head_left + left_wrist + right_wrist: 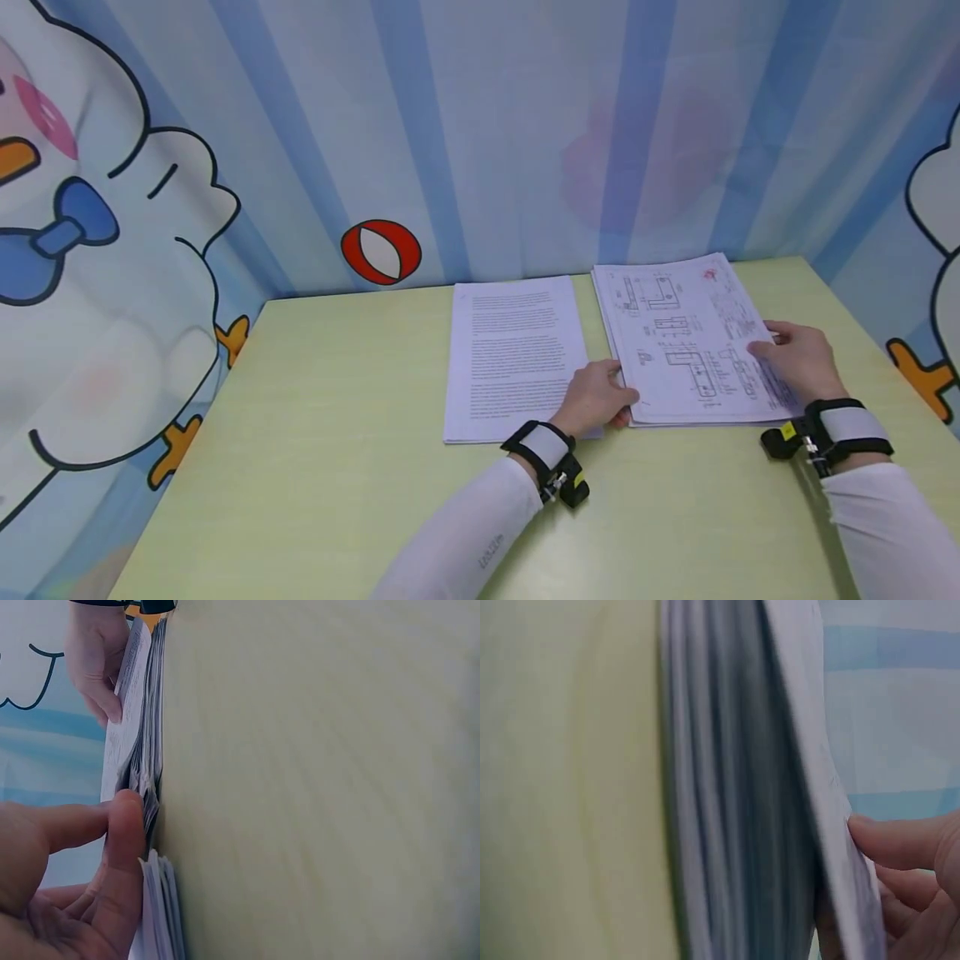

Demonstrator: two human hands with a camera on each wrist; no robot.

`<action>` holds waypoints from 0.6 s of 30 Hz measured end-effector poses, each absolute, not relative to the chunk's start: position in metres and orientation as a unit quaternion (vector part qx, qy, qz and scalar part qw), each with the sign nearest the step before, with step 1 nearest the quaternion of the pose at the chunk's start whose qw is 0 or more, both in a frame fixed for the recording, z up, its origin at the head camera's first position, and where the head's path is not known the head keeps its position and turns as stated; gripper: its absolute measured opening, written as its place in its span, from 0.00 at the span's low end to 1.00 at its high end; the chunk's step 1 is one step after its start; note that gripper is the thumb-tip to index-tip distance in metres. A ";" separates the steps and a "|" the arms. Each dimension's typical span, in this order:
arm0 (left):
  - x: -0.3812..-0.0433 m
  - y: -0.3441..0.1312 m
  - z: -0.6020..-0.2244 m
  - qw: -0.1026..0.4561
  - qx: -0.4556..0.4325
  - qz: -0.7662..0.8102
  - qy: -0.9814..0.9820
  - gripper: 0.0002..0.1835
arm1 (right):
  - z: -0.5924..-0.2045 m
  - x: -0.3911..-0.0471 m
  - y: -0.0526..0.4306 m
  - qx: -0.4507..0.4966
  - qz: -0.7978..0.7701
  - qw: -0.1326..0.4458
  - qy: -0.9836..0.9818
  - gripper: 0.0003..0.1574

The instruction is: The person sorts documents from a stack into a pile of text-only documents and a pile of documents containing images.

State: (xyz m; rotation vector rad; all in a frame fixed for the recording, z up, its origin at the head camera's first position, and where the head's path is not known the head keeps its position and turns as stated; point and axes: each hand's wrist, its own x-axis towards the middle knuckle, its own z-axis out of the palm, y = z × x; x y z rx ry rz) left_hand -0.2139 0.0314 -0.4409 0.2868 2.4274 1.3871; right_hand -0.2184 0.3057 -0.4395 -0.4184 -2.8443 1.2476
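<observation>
Two piles of printed paper lie side by side on the table. The right pile (675, 321) carries technical drawings on its top sheet; the left pile (513, 354) shows lines of text. My left hand (591, 395) pinches the near left corner of the drawing sheets, above the text pile's right edge. At the opposite edge, my right hand (804, 360) grips the upper sheets with the thumb on top. In the right wrist view, these raised sheets (817, 772) stand apart from the layered pages (720, 795) below. The left wrist view shows the left hand's fingers (124, 862) at the pages' edge.
The pale yellow-green table (322, 433) extends left and toward the front. A blue striped curtain (510, 142) with cartoon figures rises behind the table's far edge. Each wrist wears a strap with a small black camera (573, 487).
</observation>
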 end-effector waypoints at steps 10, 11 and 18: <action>-0.215 0.012 -0.427 0.163 0.079 0.517 0.836 0.22 | -0.420 -0.216 0.293 -0.093 0.269 0.000 -0.959 0.40; -0.216 0.008 -0.423 0.161 0.076 0.525 0.832 0.21 | -0.417 -0.215 0.290 -0.087 0.261 0.004 -0.961 0.40; -0.229 -0.048 -0.397 0.064 0.111 0.507 0.852 0.18 | -0.399 -0.214 0.256 -0.037 0.250 0.076 -0.964 0.35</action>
